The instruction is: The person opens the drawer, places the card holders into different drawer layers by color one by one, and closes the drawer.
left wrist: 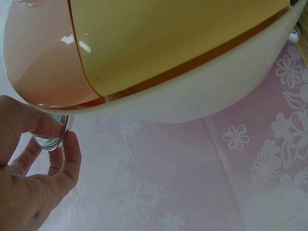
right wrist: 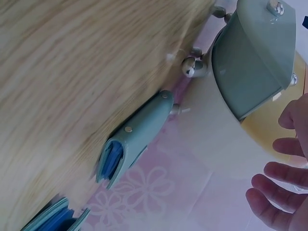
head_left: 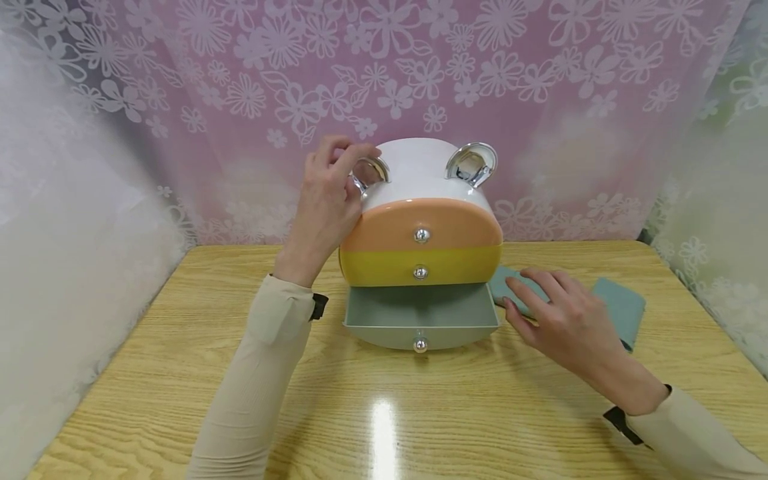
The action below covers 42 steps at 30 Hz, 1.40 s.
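A small drawer box [head_left: 420, 227] with a white body and two silver ears stands on the table. Its bottom green drawer [head_left: 420, 307] is pulled out, and no contents show inside. The orange and yellow drawers above it are closed. My left hand [head_left: 330, 190] pinches the left silver ear [left wrist: 50, 143] between thumb and fingers. To the right of the open drawer, my right hand [head_left: 564, 320] hovers with fingers spread, holding nothing. Below and beyond it lies a green folded wallet [right wrist: 139, 130] with a blue lining, partly hidden by the hand in the head view.
A second green wallet [head_left: 621, 310] lies farther right on the wooden table [head_left: 198, 373]. The other silver ear [head_left: 474, 163] sticks up at the box's top right. Flowered pink curtain [head_left: 270, 80] hangs close behind, with pale cloth at both sides.
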Each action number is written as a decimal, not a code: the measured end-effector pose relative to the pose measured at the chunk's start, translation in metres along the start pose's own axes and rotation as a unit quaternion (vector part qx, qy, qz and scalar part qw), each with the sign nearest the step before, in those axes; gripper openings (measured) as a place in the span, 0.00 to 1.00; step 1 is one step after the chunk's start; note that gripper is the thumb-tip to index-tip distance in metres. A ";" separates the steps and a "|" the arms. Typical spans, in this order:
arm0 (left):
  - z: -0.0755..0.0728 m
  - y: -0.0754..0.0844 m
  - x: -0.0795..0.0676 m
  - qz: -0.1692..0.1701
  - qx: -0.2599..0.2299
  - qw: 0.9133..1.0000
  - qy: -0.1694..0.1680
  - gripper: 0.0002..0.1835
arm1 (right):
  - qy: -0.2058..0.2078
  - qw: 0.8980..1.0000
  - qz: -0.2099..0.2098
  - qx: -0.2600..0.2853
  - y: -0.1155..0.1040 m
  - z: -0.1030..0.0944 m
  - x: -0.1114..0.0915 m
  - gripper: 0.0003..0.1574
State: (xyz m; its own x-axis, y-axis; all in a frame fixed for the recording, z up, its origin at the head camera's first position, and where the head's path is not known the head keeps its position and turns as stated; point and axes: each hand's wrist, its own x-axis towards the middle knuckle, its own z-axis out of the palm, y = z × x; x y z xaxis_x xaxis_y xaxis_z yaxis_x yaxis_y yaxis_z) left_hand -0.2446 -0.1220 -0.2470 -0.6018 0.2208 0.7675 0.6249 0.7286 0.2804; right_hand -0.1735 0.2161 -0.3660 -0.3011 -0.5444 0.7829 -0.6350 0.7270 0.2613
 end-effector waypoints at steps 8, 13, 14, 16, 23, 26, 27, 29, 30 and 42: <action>0.000 0.000 0.000 -0.001 0.001 1.000 -0.001 0.24 | -0.002 0.999 0.029 -0.013 0.008 -0.001 -0.007 0.28; 0.000 0.000 0.000 -0.001 0.000 1.000 -0.002 0.24 | -0.031 0.998 0.055 -0.009 0.014 -0.005 -0.013 0.32; 0.000 0.000 0.000 -0.002 0.000 1.000 -0.003 0.25 | -0.040 0.997 0.059 -0.011 0.016 -0.005 -0.015 0.33; 0.000 0.000 0.000 -0.002 0.002 1.000 -0.003 0.25 | -0.054 0.996 0.067 -0.016 0.018 -0.007 -0.017 0.35; 0.000 0.000 0.000 -0.005 0.004 1.000 -0.006 0.25 | -0.055 0.995 0.077 -0.018 0.027 -0.008 -0.026 0.36; 0.000 0.000 0.000 -0.006 0.004 1.000 -0.007 0.25 | -0.061 0.994 0.083 -0.024 0.031 -0.009 -0.030 0.38; 0.000 0.000 0.000 -0.006 0.004 1.000 -0.007 0.25 | -0.067 0.994 0.086 -0.027 0.032 -0.010 -0.032 0.39; 0.000 0.000 0.000 -0.006 0.004 1.000 -0.007 0.25 | -0.077 0.992 0.096 -0.031 0.034 -0.011 -0.035 0.40; 0.000 0.000 0.000 -0.006 0.004 1.000 -0.006 0.25 | -0.084 0.991 0.100 -0.033 0.036 -0.012 -0.037 0.42; 0.000 0.000 0.000 -0.005 0.003 1.000 -0.011 0.25 | -0.195 0.967 0.157 -0.057 0.052 -0.022 -0.059 0.45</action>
State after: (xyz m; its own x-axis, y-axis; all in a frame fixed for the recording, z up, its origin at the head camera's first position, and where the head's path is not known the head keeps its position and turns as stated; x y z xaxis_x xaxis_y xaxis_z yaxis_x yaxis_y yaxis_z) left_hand -0.2445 -0.1218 -0.2466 -0.6187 0.2281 0.7518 0.6162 0.7345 0.2843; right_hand -0.1731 0.2953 -0.3865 -0.7247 -0.3901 0.5680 -0.3930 0.9111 0.1244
